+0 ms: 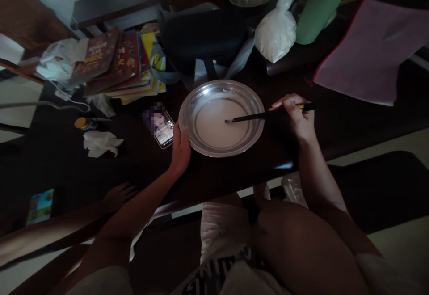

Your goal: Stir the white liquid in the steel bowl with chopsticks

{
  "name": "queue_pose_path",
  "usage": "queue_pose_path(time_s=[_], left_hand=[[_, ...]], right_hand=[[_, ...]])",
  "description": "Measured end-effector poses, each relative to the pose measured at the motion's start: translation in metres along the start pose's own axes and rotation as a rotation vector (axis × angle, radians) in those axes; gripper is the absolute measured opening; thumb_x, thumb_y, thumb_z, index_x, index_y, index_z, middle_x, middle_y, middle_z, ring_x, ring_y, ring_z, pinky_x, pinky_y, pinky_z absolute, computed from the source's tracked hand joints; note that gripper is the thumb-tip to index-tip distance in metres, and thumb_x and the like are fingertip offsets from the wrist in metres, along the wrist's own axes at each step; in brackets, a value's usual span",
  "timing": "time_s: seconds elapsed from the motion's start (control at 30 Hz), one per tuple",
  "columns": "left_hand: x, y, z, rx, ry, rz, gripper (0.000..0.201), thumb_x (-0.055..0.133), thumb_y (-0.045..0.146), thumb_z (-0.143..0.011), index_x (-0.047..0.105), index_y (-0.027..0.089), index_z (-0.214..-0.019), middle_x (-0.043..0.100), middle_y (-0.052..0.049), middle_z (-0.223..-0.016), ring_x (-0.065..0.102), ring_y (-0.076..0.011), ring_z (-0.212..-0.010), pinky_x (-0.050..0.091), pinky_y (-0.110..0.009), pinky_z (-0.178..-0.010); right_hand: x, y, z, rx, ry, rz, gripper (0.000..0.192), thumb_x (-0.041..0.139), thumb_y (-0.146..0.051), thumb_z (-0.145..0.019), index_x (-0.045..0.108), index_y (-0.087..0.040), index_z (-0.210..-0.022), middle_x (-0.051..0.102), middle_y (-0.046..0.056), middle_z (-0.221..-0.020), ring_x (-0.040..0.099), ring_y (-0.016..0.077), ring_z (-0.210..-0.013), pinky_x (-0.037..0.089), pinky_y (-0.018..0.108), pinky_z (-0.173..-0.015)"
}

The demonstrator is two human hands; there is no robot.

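Observation:
A round metal bowl (257, 135) stands on the dark table, holding a pale, milky liquid (217, 129). At its left rim my left hand (181, 148) grips the bowl, thumb over the edge. My right hand (298, 114) is closed around dark chopsticks (256, 116) with gold-coloured ends. Their tips reach over the bowl's right rim and touch the liquid near its middle, with some pale matter stuck to them. Just left of my left hand lies a lit phone (164, 129), its screen partly blurred out.
Stacked books (114, 62) and a crumpled tissue (102, 143) lie left. Behind the bowl are a dark bag (204, 35), a tied bag of white powder (276, 35), a green cylinder (321, 9) and a pink cloth (365, 53). Another person's hand (120, 195) rests at lower left near a second screen (40, 205).

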State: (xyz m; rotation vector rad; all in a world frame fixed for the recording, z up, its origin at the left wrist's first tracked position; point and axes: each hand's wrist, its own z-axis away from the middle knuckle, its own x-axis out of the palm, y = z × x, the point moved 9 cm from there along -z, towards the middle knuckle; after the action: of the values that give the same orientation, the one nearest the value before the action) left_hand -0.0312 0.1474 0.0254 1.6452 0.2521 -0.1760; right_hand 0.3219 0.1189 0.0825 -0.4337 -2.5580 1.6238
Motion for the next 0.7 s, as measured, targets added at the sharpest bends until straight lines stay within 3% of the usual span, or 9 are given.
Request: queue_pose_path(time_s=[0.17, 0.33, 0.5, 0.7], left_hand=[[-0.002, 0.011, 0.003, -0.008, 0.037, -0.048, 0.058, 0.05, 0.065, -0.094, 0.053, 0.026, -0.136, 0.053, -0.008, -0.149, 0.048, -0.0253, -0.14, 0.035, -0.042, -0.122], [-0.002, 0.014, 0.004, 0.03, 0.039, -0.087, 0.067, 0.047, 0.064, -0.095, 0.042, 0.027, -0.15, 0.035, -0.007, -0.165, 0.033, -0.0255, -0.153, 0.025, -0.043, -0.128], [-0.001, 0.014, 0.003, 0.061, 0.021, -0.114, 0.066, 0.044, 0.063, -0.098, 0.039, 0.028, -0.153, 0.033, -0.007, -0.166, 0.031, -0.0262, -0.154, 0.024, -0.044, -0.128], [-0.002, 0.013, 0.002, 0.07, 0.003, -0.153, 0.065, 0.043, 0.061, -0.099, 0.037, 0.028, -0.154, 0.036, -0.008, -0.165, 0.031, -0.0252, -0.154, 0.025, -0.043, -0.128]], right_hand=[[0.01, -0.001, 0.001, -0.025, -0.107, 0.024, 0.025, 0.066, -0.05, -0.091, 0.079, -0.029, -0.084, 0.077, 0.001, -0.082, 0.073, 0.0194, -0.081, 0.059, 0.037, -0.077], [-0.003, 0.002, 0.0, 0.013, 0.023, 0.02, 0.026, 0.066, -0.051, -0.09, 0.077, -0.03, -0.079, 0.074, 0.0, -0.078, 0.072, 0.0189, -0.075, 0.059, 0.039, -0.076], [0.01, -0.001, 0.0, 0.01, -0.109, 0.043, 0.026, 0.067, -0.051, -0.09, 0.079, -0.029, -0.084, 0.076, 0.001, -0.082, 0.072, 0.0197, -0.082, 0.058, 0.039, -0.079], [-0.001, 0.002, 0.0, 0.005, -0.007, -0.029, 0.022, 0.066, -0.046, -0.092, 0.078, -0.03, -0.08, 0.073, -0.001, -0.077, 0.07, 0.0174, -0.074, 0.056, 0.037, -0.075]])
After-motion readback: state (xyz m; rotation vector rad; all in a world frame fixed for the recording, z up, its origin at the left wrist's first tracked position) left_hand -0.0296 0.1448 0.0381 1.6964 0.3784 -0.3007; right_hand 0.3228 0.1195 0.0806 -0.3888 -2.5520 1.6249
